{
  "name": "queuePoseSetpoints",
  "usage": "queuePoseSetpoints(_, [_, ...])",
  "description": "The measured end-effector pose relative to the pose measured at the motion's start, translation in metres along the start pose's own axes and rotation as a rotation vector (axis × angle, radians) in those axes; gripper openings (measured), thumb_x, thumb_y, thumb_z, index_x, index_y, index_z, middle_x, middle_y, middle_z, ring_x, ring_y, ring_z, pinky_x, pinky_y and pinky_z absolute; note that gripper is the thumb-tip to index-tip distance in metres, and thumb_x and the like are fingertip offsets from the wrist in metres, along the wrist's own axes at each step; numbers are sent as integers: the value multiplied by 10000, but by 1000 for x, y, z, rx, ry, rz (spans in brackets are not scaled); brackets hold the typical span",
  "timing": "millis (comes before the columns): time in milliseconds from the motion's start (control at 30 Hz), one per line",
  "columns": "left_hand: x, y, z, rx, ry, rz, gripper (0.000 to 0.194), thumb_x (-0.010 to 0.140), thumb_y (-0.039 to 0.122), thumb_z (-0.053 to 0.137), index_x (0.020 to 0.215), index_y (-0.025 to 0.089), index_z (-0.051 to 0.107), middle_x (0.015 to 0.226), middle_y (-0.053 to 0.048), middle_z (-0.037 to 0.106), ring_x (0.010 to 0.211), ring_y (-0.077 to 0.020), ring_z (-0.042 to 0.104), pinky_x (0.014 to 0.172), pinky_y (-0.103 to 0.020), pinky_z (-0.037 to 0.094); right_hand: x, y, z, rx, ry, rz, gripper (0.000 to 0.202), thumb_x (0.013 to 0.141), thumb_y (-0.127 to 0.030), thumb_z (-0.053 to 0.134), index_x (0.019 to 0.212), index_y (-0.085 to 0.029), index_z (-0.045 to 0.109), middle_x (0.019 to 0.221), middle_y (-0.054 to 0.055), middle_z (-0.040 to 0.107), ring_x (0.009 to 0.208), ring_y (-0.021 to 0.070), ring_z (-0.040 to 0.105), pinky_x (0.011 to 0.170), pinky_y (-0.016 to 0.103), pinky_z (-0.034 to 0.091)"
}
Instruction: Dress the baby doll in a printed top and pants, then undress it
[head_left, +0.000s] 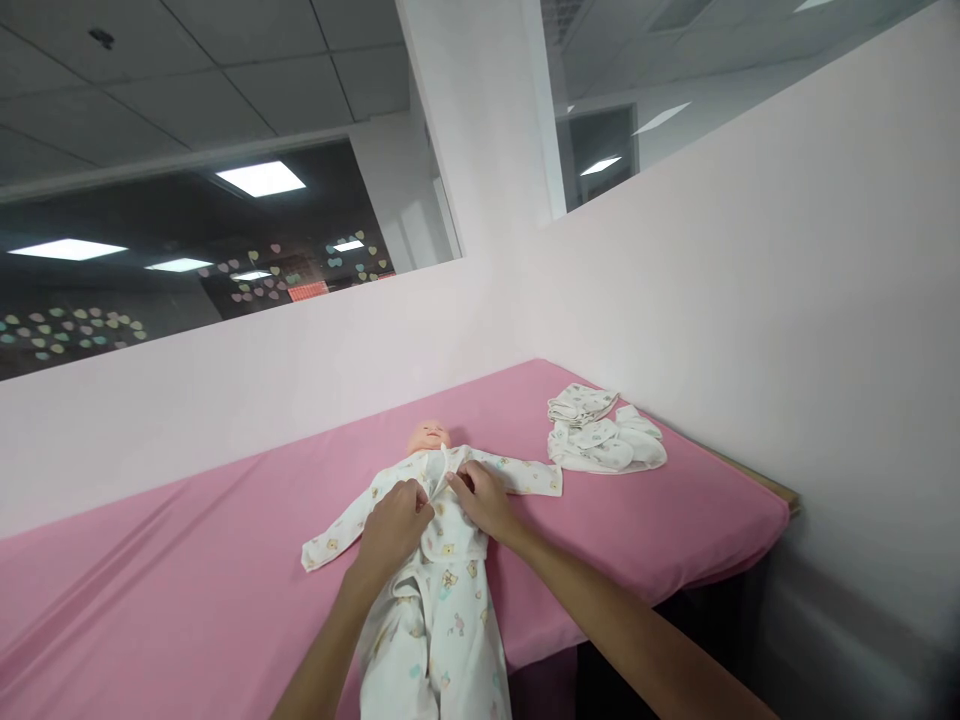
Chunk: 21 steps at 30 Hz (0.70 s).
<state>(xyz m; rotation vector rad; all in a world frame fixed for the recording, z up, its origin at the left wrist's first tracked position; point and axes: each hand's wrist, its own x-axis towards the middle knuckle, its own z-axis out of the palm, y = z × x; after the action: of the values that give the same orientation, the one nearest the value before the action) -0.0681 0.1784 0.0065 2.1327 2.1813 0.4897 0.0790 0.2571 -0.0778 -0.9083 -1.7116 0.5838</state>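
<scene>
A baby doll (429,436) lies on its back on a pink-covered table, its head toward the wall. It wears a white printed baby jacket (450,535) with both sleeves spread out, and matching printed trousers (457,625) reach toward me. At the chest, my left hand (397,520) is closed, pinching the jacket's front edge or a tie. My right hand (484,495) pinches the jacket front a little higher, on the other side. White fabric stretches between the two hands. The fingertips partly hide exactly what each one grips.
Folded white printed baby clothes (607,442) lie in a small pile right of the doll. The pink sheet (187,570) covers the table, which meets white walls (712,300) behind and right. Windows (187,220) above reflect ceiling lights. The table's near edge is at lower right.
</scene>
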Motion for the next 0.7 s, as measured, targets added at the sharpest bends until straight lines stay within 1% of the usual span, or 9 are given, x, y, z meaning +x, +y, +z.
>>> queuePoseSetpoints(100, [-3,3,-1,52,15,-34,86,822,246,428,748,207,450,852,-14,600,736,-178,551,629,-277,330,0,-1,-1,-2,-4,-5,344,932,-476,454,732,-196,458,751,-13,565,723,137,513,654,247,364])
queuePoseSetpoints(200, [-5,5,-2,96,-2,-63,129,835,267,408,720,208,408,817,-9,579,694,-178,530,609,-281,318,-1,-2,-2,-2,-12,-12,343,935,-476,448,736,-197,465,759,-13,567,728,135,516,658,249,370])
queuePoseSetpoints(267, [-5,4,-3,100,-6,-50,139,844,269,401,719,208,405,810,-9,576,697,-178,526,608,-279,312,-1,-2,-2,-3,-13,-13,339,935,-471,448,738,-196,470,759,-15,566,727,133,516,659,248,370])
queuePoseSetpoints(433, [-4,1,-4,13,-40,2,131,858,282,423,750,210,438,797,0,592,710,-166,535,606,-266,314,0,-2,-2,-6,-13,-14,342,934,-479,448,744,-196,469,764,-11,566,738,137,517,663,249,368])
queuePoseSetpoints(500, [-4,2,-4,23,-34,6,144,866,285,419,743,210,430,776,5,590,706,-167,537,601,-265,313,0,-1,-1,-7,-14,-16,344,938,-481,445,744,-196,463,768,-10,567,748,138,519,671,247,369])
queuePoseSetpoints(600, [-8,8,0,141,24,7,145,888,256,390,758,207,429,809,-6,603,720,-179,556,595,-275,312,1,0,-1,-8,-17,-17,350,940,-480,443,738,-195,461,761,-9,563,746,137,517,670,244,368])
queuePoseSetpoints(700, [-10,17,5,361,130,-13,139,898,166,356,827,183,474,886,-59,623,783,-214,600,588,-290,311,0,0,-1,-9,-19,-18,353,939,-483,443,738,-193,467,765,-5,565,746,139,516,664,242,367])
